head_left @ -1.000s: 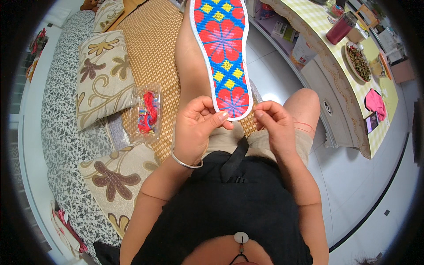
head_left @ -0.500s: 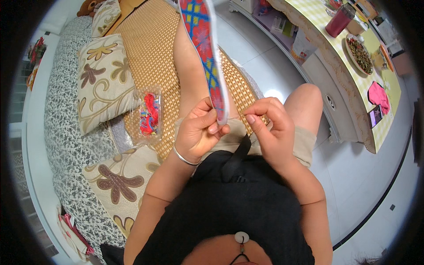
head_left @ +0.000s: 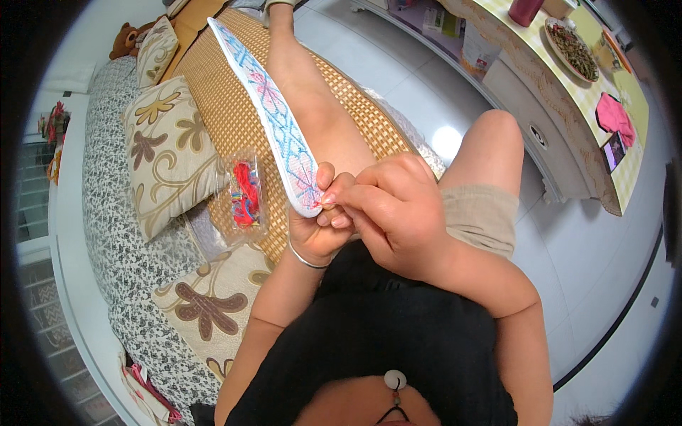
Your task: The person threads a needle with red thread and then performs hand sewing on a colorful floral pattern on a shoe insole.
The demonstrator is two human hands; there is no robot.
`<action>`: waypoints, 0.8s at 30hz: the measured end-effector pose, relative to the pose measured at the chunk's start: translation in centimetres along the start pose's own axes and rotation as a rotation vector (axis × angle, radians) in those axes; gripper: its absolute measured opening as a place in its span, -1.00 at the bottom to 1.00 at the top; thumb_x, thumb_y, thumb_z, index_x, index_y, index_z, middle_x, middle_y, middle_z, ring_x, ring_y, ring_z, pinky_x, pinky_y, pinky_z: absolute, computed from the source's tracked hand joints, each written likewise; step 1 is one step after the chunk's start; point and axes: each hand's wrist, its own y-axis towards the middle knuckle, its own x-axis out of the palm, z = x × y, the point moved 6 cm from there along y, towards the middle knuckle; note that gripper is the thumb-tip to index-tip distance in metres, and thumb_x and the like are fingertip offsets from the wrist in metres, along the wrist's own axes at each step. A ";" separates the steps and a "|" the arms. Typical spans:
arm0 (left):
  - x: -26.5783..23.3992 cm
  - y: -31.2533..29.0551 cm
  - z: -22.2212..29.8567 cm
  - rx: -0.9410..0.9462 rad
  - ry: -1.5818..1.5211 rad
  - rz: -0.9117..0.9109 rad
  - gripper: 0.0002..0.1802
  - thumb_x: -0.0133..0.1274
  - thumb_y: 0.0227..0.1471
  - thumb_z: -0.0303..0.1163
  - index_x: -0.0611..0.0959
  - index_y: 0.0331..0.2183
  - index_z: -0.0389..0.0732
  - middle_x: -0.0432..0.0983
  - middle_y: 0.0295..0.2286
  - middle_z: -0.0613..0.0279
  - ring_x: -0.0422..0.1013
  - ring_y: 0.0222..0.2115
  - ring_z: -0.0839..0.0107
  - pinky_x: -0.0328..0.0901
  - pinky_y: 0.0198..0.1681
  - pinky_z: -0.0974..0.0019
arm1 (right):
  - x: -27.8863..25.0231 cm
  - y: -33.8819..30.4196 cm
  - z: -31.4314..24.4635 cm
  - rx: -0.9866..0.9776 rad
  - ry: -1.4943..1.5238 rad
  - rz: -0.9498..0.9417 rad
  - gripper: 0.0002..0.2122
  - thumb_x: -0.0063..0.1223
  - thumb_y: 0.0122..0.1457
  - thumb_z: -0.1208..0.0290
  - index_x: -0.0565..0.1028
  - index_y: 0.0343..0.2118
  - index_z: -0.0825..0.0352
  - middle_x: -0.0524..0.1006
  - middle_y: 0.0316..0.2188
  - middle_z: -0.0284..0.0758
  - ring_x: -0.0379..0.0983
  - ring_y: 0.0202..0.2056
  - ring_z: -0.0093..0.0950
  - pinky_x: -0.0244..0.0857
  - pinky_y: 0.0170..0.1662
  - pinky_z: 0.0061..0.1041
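Note:
My left hand (head_left: 317,233) grips the near, rounded end of a long embroidered insole (head_left: 275,128). The insole slants away to the upper left over my leg, its pale face with blue and pink stitching turned up. Against that near end, my right hand (head_left: 401,209) is closed in a pinch, its fingertips touching the left fingers. A trace of red shows at the pinch, but whatever lies between the fingertips is too small to make out. Left of the insole, a clear plastic pack (head_left: 245,195) holds red and blue thread on the woven mat (head_left: 213,78).
Patterned cushions (head_left: 170,153) line the left side, with a teddy bear (head_left: 126,40) at the far end. To the right, a cabinet (head_left: 511,113) with a checked cloth carries a plate of food (head_left: 572,50), a dark red bottle (head_left: 524,11), a pink cloth (head_left: 614,119) and a phone (head_left: 613,152).
The insole has been turned from its bright red-and-blue face to its paler one and swung to the left. My right hand has moved left, from apart to touching the insole's near end.

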 end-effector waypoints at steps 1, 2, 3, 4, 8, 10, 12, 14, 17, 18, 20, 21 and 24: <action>0.0 0.0 -0.1 -0.005 -0.016 0.007 -0.79 0.11 -0.01 -0.39 0.41 -0.35 -0.18 0.28 -0.50 0.31 0.17 -0.67 0.62 0.24 -0.46 0.45 | 0.0 0.0 0.0 0.002 0.003 0.001 -0.80 0.19 -0.21 0.57 0.51 -0.43 0.26 0.42 -0.51 -0.40 0.32 -0.46 -0.40 0.15 -0.37 -0.44; 0.0 0.0 -0.1 -0.003 -0.014 0.006 -0.79 0.10 -0.01 -0.38 0.41 -0.35 -0.18 0.28 -0.51 0.31 0.16 -0.67 0.62 0.24 -0.46 0.45 | 0.1 0.1 0.0 0.002 0.005 0.001 -0.81 0.19 -0.21 0.57 0.51 -0.44 0.26 0.42 -0.51 -0.40 0.32 -0.46 -0.40 0.15 -0.37 -0.44; 0.0 0.1 -0.2 -0.001 -0.012 0.006 -0.80 0.10 0.00 -0.38 0.41 -0.35 -0.18 0.28 -0.51 0.30 0.16 -0.67 0.62 0.24 -0.47 0.45 | 0.1 0.1 0.1 0.002 0.007 0.000 -0.81 0.18 -0.20 0.57 0.51 -0.44 0.27 0.41 -0.51 -0.40 0.32 -0.46 -0.40 0.15 -0.37 -0.44; 0.0 0.1 -0.2 0.001 -0.011 0.005 -0.80 0.09 0.00 -0.37 0.41 -0.35 -0.19 0.28 -0.51 0.30 0.16 -0.68 0.62 0.24 -0.47 0.45 | 0.1 0.1 0.1 0.001 0.009 0.005 -0.81 0.18 -0.20 0.56 0.51 -0.44 0.27 0.42 -0.51 -0.40 0.32 -0.46 -0.40 0.15 -0.37 -0.44; -0.1 0.0 -0.2 0.011 -0.007 0.022 -0.80 0.09 0.00 -0.38 0.41 -0.36 -0.19 0.29 -0.52 0.30 0.15 -0.69 0.61 0.23 -0.49 0.45 | 0.2 0.0 0.2 0.006 0.012 0.007 -0.81 0.18 -0.21 0.56 0.51 -0.44 0.27 0.42 -0.51 -0.39 0.32 -0.46 -0.40 0.15 -0.37 -0.44; -0.2 0.0 -0.2 0.018 0.010 0.031 -0.80 0.10 -0.01 -0.38 0.41 -0.36 -0.18 0.29 -0.52 0.30 0.15 -0.70 0.61 0.23 -0.49 0.45 | 0.2 0.0 0.3 0.009 0.015 0.004 -0.81 0.18 -0.22 0.56 0.51 -0.44 0.27 0.42 -0.52 -0.39 0.32 -0.47 -0.39 0.15 -0.38 -0.44; -0.3 0.0 -0.2 0.020 0.005 0.039 -0.80 0.10 -0.01 -0.37 0.41 -0.36 -0.18 0.29 -0.53 0.30 0.14 -0.70 0.62 0.23 -0.50 0.45 | 0.2 0.0 0.3 0.006 0.025 0.005 -0.81 0.18 -0.22 0.56 0.51 -0.44 0.28 0.42 -0.51 -0.38 0.32 -0.47 -0.39 0.15 -0.39 -0.44; -0.3 0.0 -0.3 0.019 0.003 0.045 -0.79 0.10 -0.01 -0.37 0.41 -0.36 -0.17 0.29 -0.53 0.30 0.14 -0.70 0.62 0.23 -0.50 0.45 | 0.1 0.0 0.3 0.008 0.023 0.007 -0.81 0.18 -0.22 0.56 0.51 -0.44 0.28 0.42 -0.51 -0.38 0.33 -0.47 -0.39 0.16 -0.39 -0.44; -0.3 0.0 -0.3 0.010 0.005 0.050 -0.79 0.11 -0.02 -0.36 0.41 -0.37 -0.17 0.29 -0.53 0.31 0.15 -0.70 0.62 0.23 -0.50 0.45 | 0.0 -0.1 0.3 0.005 0.031 0.018 -0.80 0.18 -0.22 0.57 0.51 -0.44 0.28 0.42 -0.51 -0.38 0.33 -0.46 -0.39 0.17 -0.39 -0.44; -0.3 0.0 -0.4 0.005 0.005 0.051 -0.79 0.11 -0.02 -0.36 0.41 -0.37 -0.17 0.29 -0.53 0.31 0.15 -0.70 0.62 0.23 -0.50 0.45 | 0.0 -0.1 0.3 0.003 0.036 0.023 -0.80 0.18 -0.22 0.57 0.51 -0.44 0.28 0.42 -0.51 -0.38 0.33 -0.46 -0.39 0.17 -0.38 -0.44; -0.3 0.0 -0.4 0.004 0.010 0.053 -0.79 0.11 -0.02 -0.36 0.41 -0.37 -0.17 0.29 -0.53 0.31 0.15 -0.70 0.62 0.23 -0.51 0.45 | -0.1 0.0 0.2 0.014 0.030 0.009 -0.80 0.18 -0.22 0.57 0.51 -0.44 0.28 0.43 -0.51 -0.38 0.34 -0.46 -0.38 0.18 -0.38 -0.44; -0.4 0.0 -0.4 0.007 0.017 0.055 -0.79 0.11 -0.02 -0.36 0.41 -0.37 -0.17 0.29 -0.53 0.31 0.15 -0.70 0.62 0.23 -0.51 0.45 | -0.1 0.0 0.2 0.020 0.028 0.003 -0.80 0.18 -0.22 0.58 0.51 -0.44 0.28 0.43 -0.51 -0.38 0.34 -0.46 -0.38 0.18 -0.37 -0.44; -0.4 0.0 -0.4 0.022 0.045 0.054 -0.80 0.10 -0.01 -0.37 0.41 -0.37 -0.17 0.28 -0.54 0.31 0.15 -0.70 0.61 0.24 -0.50 0.45 | 0.1 -0.1 0.1 0.037 0.018 0.018 -0.89 0.11 -0.23 0.50 0.46 -0.56 0.26 0.39 -0.51 -0.40 0.32 -0.42 -0.39 0.17 -0.31 -0.42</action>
